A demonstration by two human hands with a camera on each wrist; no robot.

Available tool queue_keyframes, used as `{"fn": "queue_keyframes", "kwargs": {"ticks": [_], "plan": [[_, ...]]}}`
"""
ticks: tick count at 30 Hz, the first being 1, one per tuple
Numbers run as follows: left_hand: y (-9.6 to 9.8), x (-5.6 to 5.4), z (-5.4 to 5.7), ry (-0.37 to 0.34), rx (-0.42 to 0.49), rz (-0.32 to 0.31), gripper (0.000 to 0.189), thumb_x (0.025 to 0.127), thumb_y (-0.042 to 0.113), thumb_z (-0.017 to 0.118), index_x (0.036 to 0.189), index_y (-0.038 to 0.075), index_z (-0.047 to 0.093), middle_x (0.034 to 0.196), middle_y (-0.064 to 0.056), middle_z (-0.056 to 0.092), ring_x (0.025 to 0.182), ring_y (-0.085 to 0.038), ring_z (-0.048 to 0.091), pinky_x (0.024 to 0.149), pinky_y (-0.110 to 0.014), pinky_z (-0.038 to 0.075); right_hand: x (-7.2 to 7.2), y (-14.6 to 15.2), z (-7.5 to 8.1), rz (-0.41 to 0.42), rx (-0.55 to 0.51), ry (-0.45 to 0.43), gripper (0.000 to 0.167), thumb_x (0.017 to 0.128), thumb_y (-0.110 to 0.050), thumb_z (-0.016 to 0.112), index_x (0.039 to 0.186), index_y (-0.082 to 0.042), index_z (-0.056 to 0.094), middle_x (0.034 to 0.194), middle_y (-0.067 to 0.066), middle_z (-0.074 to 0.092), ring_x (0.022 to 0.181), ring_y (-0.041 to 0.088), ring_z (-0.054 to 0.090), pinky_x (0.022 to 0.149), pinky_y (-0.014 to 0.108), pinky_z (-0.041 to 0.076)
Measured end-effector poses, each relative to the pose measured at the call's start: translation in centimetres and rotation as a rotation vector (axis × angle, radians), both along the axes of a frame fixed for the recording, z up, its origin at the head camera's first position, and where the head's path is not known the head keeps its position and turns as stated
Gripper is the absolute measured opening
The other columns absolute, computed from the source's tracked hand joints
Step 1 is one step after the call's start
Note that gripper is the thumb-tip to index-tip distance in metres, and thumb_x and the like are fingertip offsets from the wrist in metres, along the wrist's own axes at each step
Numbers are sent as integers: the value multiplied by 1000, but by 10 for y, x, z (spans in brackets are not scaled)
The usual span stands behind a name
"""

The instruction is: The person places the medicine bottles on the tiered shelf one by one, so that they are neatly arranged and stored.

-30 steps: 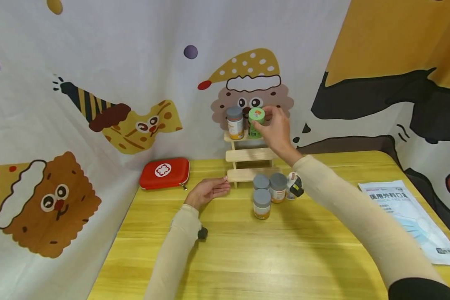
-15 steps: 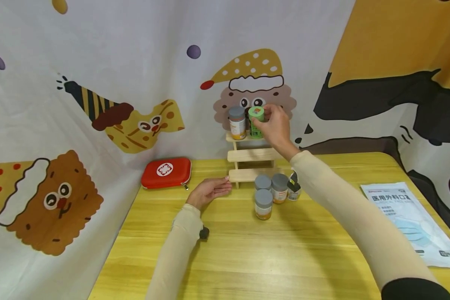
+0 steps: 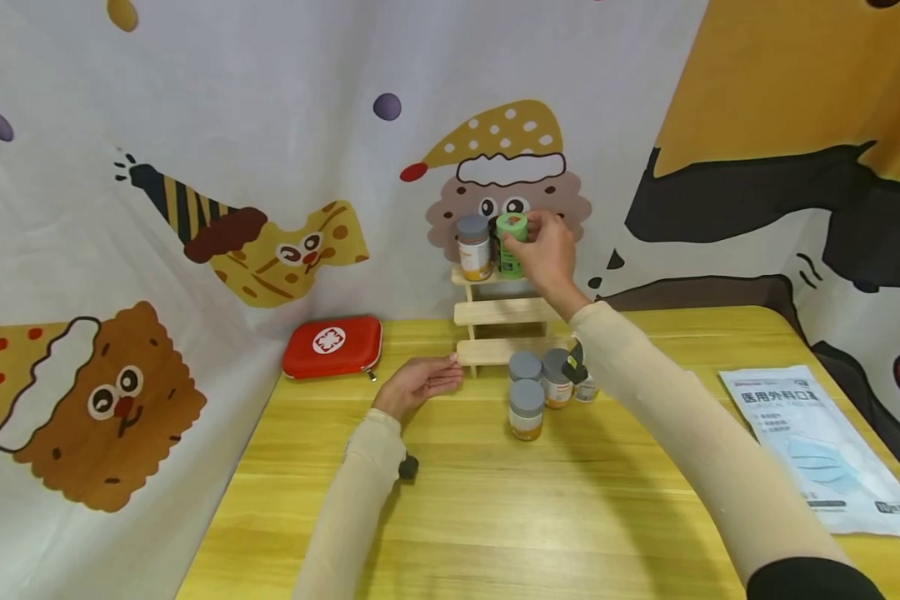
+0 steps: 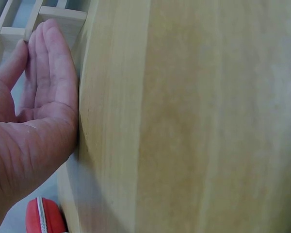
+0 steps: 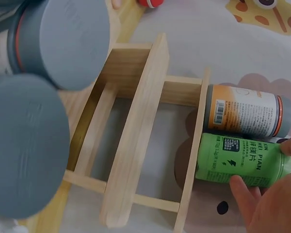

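Observation:
A small three-tier wooden shelf rack stands at the back of the table. On its top tier, a green bottle stands upright beside a grey-lidded supplement bottle. My right hand holds the green bottle between thumb and fingers; the right wrist view shows its base at the top plank. My left hand pinches the left end of the lowest plank between thumb and fingertips, the other fingers nearly straight. Several grey-lidded jars stand before the rack's right part, one partly hidden by my right sleeve.
A red zippered first-aid case lies left of the rack. On the right side lies a flat surgical mask packet. A printed cartoon curtain hangs right behind the table.
My right forearm and wrist have shifted slightly left and lower, covering more of the rightmost jar. The green bottle stays on the top tier, and my left hand keeps its place.

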State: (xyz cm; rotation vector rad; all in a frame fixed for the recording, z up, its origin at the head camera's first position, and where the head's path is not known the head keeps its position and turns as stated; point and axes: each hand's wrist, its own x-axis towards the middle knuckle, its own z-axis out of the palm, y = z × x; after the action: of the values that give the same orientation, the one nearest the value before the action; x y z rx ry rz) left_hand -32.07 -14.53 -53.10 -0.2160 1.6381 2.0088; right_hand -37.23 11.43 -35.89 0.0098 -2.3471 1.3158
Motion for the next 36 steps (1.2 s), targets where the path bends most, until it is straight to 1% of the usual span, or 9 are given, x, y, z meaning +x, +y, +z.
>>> {"fn": "queue_keyframes", "kwargs": {"ticks": [7,12,16,19,26,31,36], "plan": [[0,2,-1,11,-3,1,30,104,18,70,125,-4,73,98,-8,82,93,-19,80,90,-31,67,0,-5,-3,-22,-1,6,52,95,-34,80,133,-4,61,125,16,64,112,31,63,99,45,55],[0,2,-1,15,5,7,30,104,18,71,123,-4,74,99,-9,82,93,-19,80,89,-31,68,1,-2,-4,-17,4,5,53,96,-34,80,133,-1,62,126,17,65,113,31,63,100,46,55],[2,2,-1,15,8,13,27,103,18,71,119,-4,75,100,-10,82,93,-19,80,90,-31,68,5,2,-5,6,23,4,61,94,-37,83,137,1,61,128,19,66,115,33,64,101,49,56],[1,3,-1,13,13,22,27,103,17,72,120,-3,75,101,-11,82,95,-21,80,91,-32,67,9,5,-6,23,49,-8,67,93,-42,83,139,1,60,131,19,65,116,34,64,102,50,56],[-2,5,-3,11,14,24,29,103,17,72,124,-3,74,105,-12,82,101,-24,79,95,-35,66,22,17,-10,56,69,-39,68,93,-48,81,138,-1,61,131,20,65,118,36,62,103,52,53],[-2,5,-3,23,-1,12,31,103,18,71,125,-4,73,101,-10,82,99,-22,80,94,-34,67,36,25,-13,70,57,-70,72,93,-50,80,142,-1,59,135,21,64,122,37,62,101,55,54],[0,5,0,30,-13,4,31,105,19,69,126,-4,73,98,-7,82,98,-20,80,92,-32,67,50,33,-18,98,55,-58,70,93,-49,78,143,-2,60,138,18,65,124,37,64,103,54,56]]}}
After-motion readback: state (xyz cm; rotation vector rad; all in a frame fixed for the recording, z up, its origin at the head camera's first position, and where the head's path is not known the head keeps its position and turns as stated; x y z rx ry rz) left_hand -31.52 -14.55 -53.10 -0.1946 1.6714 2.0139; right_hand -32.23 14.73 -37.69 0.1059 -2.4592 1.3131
